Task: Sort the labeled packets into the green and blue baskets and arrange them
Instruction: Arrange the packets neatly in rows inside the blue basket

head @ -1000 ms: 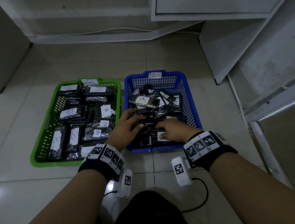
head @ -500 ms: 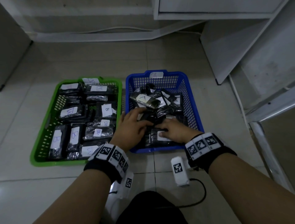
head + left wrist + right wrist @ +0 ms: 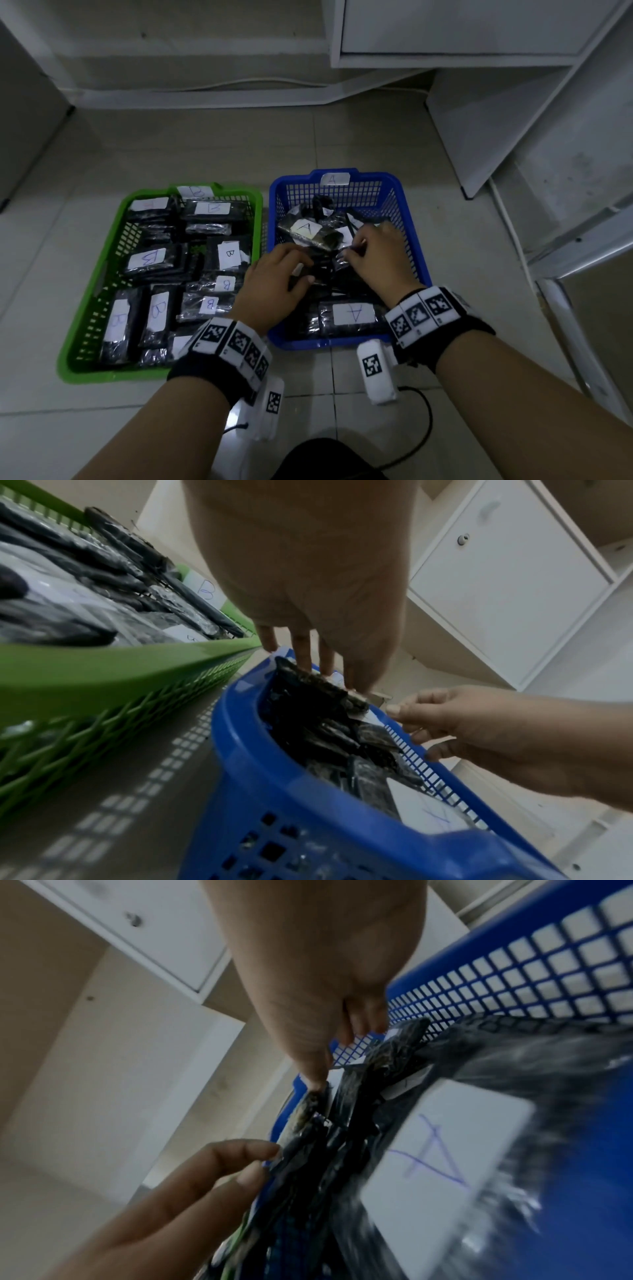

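Note:
The green basket [image 3: 78,342] on the left holds several black packets with white B labels [image 3: 157,310]. To its right, the blue basket [image 3: 411,219] holds black packets labelled A. Both hands are inside the blue basket. My left hand [image 3: 303,274] pinches an upright dark packet [image 3: 308,693] between thumb and fingers at the basket's left middle. Just right of it, my right hand [image 3: 349,251] pinches the top edge of another packet [image 3: 308,1110]. An A-labelled packet [image 3: 352,313] lies flat at the near end, and another [image 3: 305,228] lies further back.
The baskets stand side by side on a tiled floor. A white cabinet [image 3: 462,31] and leaning white boards [image 3: 513,130] are behind and to the right. A cable [image 3: 239,84] runs along the back wall, and a black cable [image 3: 424,431] lies near my knees.
My right hand has come off the near A packet and moved further back into the blue basket, which uncovers that packet's label. My left hand has shifted slightly forward too.

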Demonstrator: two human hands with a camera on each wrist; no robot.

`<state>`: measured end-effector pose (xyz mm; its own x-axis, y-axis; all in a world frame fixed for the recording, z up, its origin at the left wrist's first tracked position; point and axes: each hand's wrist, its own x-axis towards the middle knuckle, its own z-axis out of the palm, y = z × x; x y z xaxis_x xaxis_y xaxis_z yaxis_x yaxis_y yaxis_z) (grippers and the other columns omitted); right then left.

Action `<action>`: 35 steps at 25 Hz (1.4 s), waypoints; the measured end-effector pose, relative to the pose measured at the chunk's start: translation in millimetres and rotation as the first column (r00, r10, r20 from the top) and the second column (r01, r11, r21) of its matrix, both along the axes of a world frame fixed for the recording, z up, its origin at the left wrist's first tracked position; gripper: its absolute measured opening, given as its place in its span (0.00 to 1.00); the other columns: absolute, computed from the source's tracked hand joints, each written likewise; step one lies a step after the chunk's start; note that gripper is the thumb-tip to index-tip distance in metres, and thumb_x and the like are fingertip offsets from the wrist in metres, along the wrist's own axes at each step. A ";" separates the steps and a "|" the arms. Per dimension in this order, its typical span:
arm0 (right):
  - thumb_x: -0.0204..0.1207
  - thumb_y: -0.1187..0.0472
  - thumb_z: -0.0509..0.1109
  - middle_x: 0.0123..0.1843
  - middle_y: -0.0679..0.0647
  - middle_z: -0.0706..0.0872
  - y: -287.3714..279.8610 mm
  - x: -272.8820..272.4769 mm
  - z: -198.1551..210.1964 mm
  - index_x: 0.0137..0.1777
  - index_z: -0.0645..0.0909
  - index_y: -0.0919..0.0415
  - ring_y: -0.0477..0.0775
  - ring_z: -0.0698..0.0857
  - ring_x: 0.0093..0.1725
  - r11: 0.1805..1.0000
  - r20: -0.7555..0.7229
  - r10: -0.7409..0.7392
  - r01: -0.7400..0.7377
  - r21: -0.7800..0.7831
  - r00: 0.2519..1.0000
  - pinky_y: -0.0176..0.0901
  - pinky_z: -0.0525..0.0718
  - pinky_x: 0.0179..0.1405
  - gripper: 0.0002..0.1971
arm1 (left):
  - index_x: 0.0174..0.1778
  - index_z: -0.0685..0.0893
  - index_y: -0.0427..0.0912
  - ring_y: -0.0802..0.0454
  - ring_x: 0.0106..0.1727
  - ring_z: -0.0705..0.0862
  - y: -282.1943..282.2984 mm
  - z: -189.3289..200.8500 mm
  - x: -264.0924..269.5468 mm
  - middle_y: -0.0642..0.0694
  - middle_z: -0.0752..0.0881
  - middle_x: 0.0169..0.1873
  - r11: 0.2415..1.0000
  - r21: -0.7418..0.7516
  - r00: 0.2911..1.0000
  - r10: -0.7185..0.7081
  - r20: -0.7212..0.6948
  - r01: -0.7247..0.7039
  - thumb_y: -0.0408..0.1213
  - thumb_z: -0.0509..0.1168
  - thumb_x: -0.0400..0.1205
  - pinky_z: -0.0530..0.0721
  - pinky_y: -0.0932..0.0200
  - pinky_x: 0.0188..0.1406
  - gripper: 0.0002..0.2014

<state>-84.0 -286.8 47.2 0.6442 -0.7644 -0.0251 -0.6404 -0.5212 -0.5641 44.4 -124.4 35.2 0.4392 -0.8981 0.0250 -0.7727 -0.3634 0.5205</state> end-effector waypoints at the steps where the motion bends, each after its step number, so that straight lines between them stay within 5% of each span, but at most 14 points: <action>1: 0.70 0.47 0.75 0.62 0.58 0.75 -4.7 4.4 -2.1 0.57 0.78 0.54 0.59 0.73 0.65 0.999 -0.013 -0.049 0.049 -0.010 0.999 0.51 0.76 0.64 0.20 | 0.65 0.76 0.57 0.50 0.70 0.74 -1.7 -0.5 2.3 0.55 0.70 0.72 0.999 -0.020 0.999 0.031 -0.019 -0.032 0.49 0.64 0.80 0.75 0.37 0.68 0.17; 4: 0.67 0.40 0.74 0.73 0.61 0.71 -10.6 16.7 -13.5 0.76 0.64 0.56 0.65 0.68 0.73 0.999 -0.206 -0.022 0.031 0.043 0.978 0.59 0.71 0.72 0.41 | 0.73 0.73 0.55 0.46 0.74 0.71 -5.6 -3.2 5.3 0.50 0.68 0.76 0.996 0.033 0.996 0.080 -0.036 -0.079 0.47 0.63 0.82 0.72 0.40 0.72 0.22; 7: 0.65 0.44 0.77 0.75 0.63 0.68 -11.1 20.2 -20.4 0.77 0.65 0.55 0.64 0.67 0.74 0.992 -0.174 -0.038 0.057 0.108 0.984 0.55 0.68 0.76 0.42 | 0.71 0.77 0.53 0.48 0.72 0.72 -5.7 -6.8 5.0 0.49 0.71 0.73 0.996 0.041 0.995 0.084 -0.048 -0.082 0.46 0.62 0.83 0.71 0.46 0.73 0.19; 9: 0.66 0.52 0.79 0.69 0.63 0.75 -14.5 20.1 -18.2 0.72 0.73 0.57 0.62 0.75 0.68 0.968 0.008 -0.068 0.064 0.243 0.998 0.49 0.76 0.69 0.34 | 0.68 0.78 0.52 0.48 0.70 0.73 -7.1 -6.2 7.2 0.48 0.71 0.72 0.995 0.034 0.993 0.100 -0.071 -0.097 0.47 0.61 0.83 0.72 0.46 0.72 0.17; 10: 0.67 0.53 0.77 0.62 0.63 0.81 -17.3 20.8 -15.2 0.63 0.79 0.60 0.61 0.81 0.61 0.961 0.092 -0.103 0.075 0.266 0.990 0.48 0.83 0.58 0.25 | 0.67 0.79 0.52 0.47 0.70 0.73 -9.0 -6.1 9.2 0.48 0.72 0.72 0.994 0.044 0.993 0.101 -0.055 -0.098 0.47 0.61 0.83 0.72 0.45 0.72 0.16; 13: 0.74 0.55 0.70 0.46 0.60 0.86 -25.6 25.4 -0.1 0.49 0.81 0.63 0.59 0.85 0.43 0.927 0.207 -0.239 0.159 0.341 0.949 0.42 0.78 0.35 0.11 | 0.62 0.78 0.51 0.47 0.69 0.74 -16.6 -1.8 10.8 0.48 0.71 0.71 0.991 0.075 0.994 0.108 0.015 -0.109 0.46 0.62 0.82 0.71 0.39 0.71 0.13; 18: 0.78 0.66 0.60 0.39 0.53 0.78 -40.7 21.7 16.3 0.50 0.80 0.63 0.57 0.77 0.40 0.912 0.246 -0.344 0.259 0.319 0.906 0.43 0.69 0.31 0.07 | 0.57 0.77 0.45 0.45 0.59 0.79 -34.4 7.1 17.7 0.46 0.75 0.63 0.988 -0.113 0.988 0.115 0.104 -0.103 0.44 0.68 0.77 0.81 0.44 0.57 0.14; 21: 0.77 0.64 0.65 0.39 0.56 0.81 -38.4 25.1 4.1 0.48 0.80 0.63 0.57 0.79 0.38 0.959 0.141 -0.174 0.135 0.249 0.975 0.42 0.70 0.30 0.04 | 0.65 0.79 0.49 0.44 0.62 0.78 -51.8 6.9 27.2 0.48 0.77 0.65 1.000 0.018 0.994 0.003 0.106 -0.005 0.47 0.64 0.80 0.78 0.48 0.62 0.17; 23: 0.75 0.64 0.68 0.42 0.58 0.83 -38.6 28.9 -10.2 0.49 0.81 0.65 0.56 0.81 0.40 0.974 0.067 -0.066 0.050 0.220 0.996 0.41 0.72 0.32 0.06 | 0.61 0.83 0.49 0.42 0.59 0.78 -60.9 7.3 34.7 0.47 0.80 0.61 1.000 -0.001 0.997 -0.001 0.079 0.001 0.45 0.62 0.82 0.78 0.47 0.60 0.13; 25: 0.75 0.62 0.67 0.39 0.61 0.84 -51.5 32.1 -12.7 0.43 0.81 0.70 0.59 0.82 0.38 0.973 0.067 -0.148 0.133 0.190 0.987 0.42 0.71 0.28 0.09 | 0.56 0.85 0.46 0.39 0.56 0.78 -67.4 4.9 43.7 0.43 0.81 0.58 0.998 -0.058 0.994 0.017 0.103 -0.011 0.41 0.62 0.81 0.79 0.45 0.57 0.11; 28: 0.74 0.61 0.64 0.39 0.66 0.84 -80.1 41.8 -11.8 0.40 0.80 0.70 0.65 0.84 0.42 0.954 0.033 -0.247 0.237 0.185 0.968 0.47 0.76 0.37 0.11 | 0.66 0.80 0.45 0.33 0.71 0.70 -72.6 -0.7 54.8 0.36 0.71 0.71 0.996 -0.008 0.988 0.092 0.125 -0.092 0.39 0.59 0.78 0.73 0.40 0.69 0.20; 32: 0.77 0.56 0.62 0.51 0.62 0.84 -76.3 58.8 -22.7 0.52 0.81 0.65 0.64 0.83 0.53 0.979 -0.285 0.002 0.057 0.197 0.958 0.51 0.78 0.57 0.13 | 0.82 0.58 0.48 0.36 0.82 0.52 -70.4 -6.3 55.0 0.36 0.46 0.82 0.968 0.207 0.990 0.130 0.057 -0.139 0.32 0.61 0.81 0.63 0.44 0.80 0.32; 35: 0.77 0.53 0.64 0.49 0.62 0.86 -64.4 52.9 -24.0 0.49 0.82 0.64 0.64 0.84 0.51 0.983 -0.217 0.003 0.037 0.180 0.976 0.53 0.80 0.57 0.14 | 0.82 0.55 0.48 0.38 0.83 0.52 -66.9 -5.2 54.2 0.36 0.44 0.82 0.969 0.215 0.990 0.106 0.095 -0.124 0.29 0.62 0.81 0.64 0.48 0.78 0.35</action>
